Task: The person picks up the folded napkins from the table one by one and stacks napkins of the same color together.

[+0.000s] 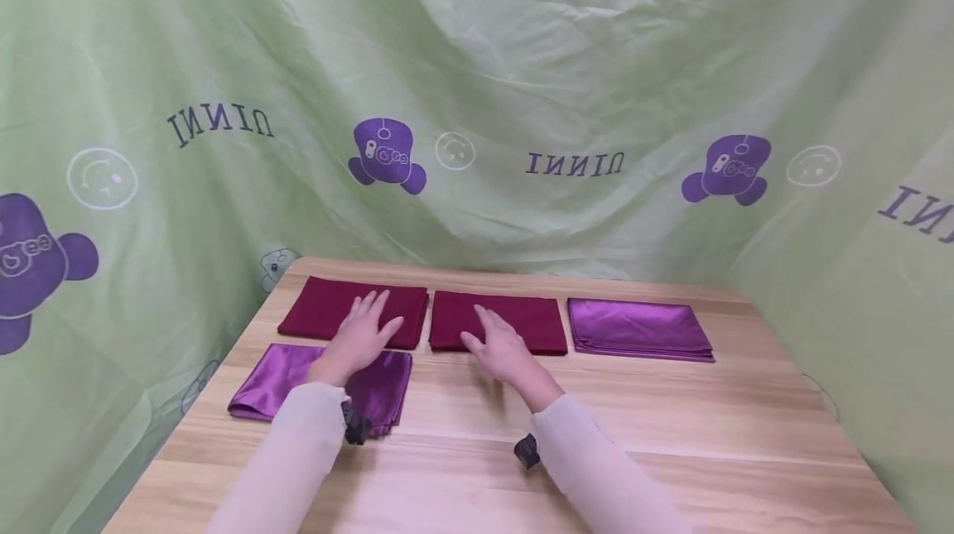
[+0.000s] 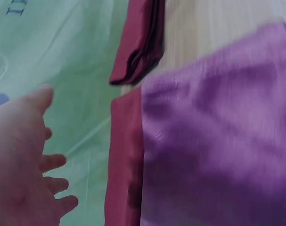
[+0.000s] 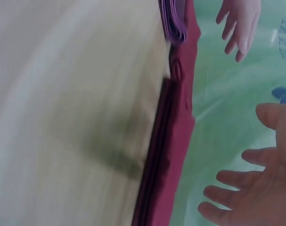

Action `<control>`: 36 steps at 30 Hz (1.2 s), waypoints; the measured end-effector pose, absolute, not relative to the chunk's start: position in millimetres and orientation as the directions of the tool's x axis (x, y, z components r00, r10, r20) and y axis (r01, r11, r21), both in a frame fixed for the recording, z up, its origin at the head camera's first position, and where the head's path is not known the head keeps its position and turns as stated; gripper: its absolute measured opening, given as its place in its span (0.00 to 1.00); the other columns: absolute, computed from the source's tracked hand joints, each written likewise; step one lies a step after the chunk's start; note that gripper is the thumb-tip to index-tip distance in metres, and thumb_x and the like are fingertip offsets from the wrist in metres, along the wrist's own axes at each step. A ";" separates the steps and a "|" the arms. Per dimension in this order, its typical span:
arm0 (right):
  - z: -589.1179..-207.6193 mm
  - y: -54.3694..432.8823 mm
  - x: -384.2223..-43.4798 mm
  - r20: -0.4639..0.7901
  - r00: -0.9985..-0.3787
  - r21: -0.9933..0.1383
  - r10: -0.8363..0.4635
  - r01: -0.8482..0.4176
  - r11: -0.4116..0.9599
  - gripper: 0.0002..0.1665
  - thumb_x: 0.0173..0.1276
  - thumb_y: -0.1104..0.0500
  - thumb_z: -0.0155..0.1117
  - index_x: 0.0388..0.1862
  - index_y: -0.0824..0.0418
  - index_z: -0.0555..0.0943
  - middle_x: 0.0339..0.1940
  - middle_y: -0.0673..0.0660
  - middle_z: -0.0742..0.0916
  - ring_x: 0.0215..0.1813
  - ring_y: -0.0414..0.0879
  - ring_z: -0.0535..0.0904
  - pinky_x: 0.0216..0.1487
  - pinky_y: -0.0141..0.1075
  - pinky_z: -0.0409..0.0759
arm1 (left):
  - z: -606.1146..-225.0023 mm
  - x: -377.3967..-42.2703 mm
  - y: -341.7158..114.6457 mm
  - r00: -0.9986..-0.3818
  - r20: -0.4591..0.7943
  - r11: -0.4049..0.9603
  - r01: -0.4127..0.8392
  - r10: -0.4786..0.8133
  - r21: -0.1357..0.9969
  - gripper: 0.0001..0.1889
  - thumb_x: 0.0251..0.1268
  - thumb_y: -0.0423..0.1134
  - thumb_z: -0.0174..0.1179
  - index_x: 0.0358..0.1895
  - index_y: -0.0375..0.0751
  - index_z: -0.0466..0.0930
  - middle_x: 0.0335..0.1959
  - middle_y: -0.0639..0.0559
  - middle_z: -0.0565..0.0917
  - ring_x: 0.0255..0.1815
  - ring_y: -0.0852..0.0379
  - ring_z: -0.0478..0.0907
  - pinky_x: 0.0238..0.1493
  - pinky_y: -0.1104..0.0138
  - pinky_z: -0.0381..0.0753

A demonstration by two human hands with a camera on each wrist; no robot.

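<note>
My left hand (image 1: 359, 341) is held over the boundary between a folded dark red cloth (image 1: 320, 306) at the back left and a folded shiny purple cloth (image 1: 272, 377) in front of it. Its fingers are spread and hold nothing, as the left wrist view also shows. To the right, my right hand (image 1: 507, 352) reaches over the front edge of a second folded dark red cloth (image 1: 532, 323), fingers extended and apart. A shadow falls on the table beneath it. In the right wrist view, both hands appear above the cloths' layered edges.
Another folded purple cloth (image 1: 641, 327) lies at the back right, in line with the red ones. Everything rests on a light wooden table (image 1: 671, 451). A green printed curtain (image 1: 522, 79) hangs behind the table and along both sides.
</note>
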State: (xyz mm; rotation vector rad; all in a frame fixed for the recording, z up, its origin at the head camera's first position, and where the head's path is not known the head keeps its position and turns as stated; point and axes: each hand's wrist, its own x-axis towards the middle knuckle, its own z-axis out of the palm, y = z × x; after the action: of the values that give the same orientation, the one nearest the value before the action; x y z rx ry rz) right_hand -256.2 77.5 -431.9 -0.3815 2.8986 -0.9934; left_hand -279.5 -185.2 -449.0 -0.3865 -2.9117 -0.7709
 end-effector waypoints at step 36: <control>-474.3 -28.5 -203.8 -0.065 -0.953 -0.787 -0.296 -0.133 0.603 0.32 0.64 0.57 0.69 0.65 0.66 0.73 0.58 0.66 0.78 0.57 0.58 0.75 0.59 0.46 0.74 | -482.6 -208.0 -338.1 -0.994 0.109 0.820 0.039 -0.029 0.571 0.28 0.69 0.40 0.59 0.60 0.18 0.65 0.55 0.15 0.68 0.57 0.20 0.65 0.55 0.37 0.66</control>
State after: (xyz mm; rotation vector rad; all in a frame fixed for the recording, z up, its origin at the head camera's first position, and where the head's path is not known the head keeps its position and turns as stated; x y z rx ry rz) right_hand -203.8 -28.5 -474.3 -0.3574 2.6399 -1.2721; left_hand -208.0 -338.1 -482.6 -0.0075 -2.8882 -0.9101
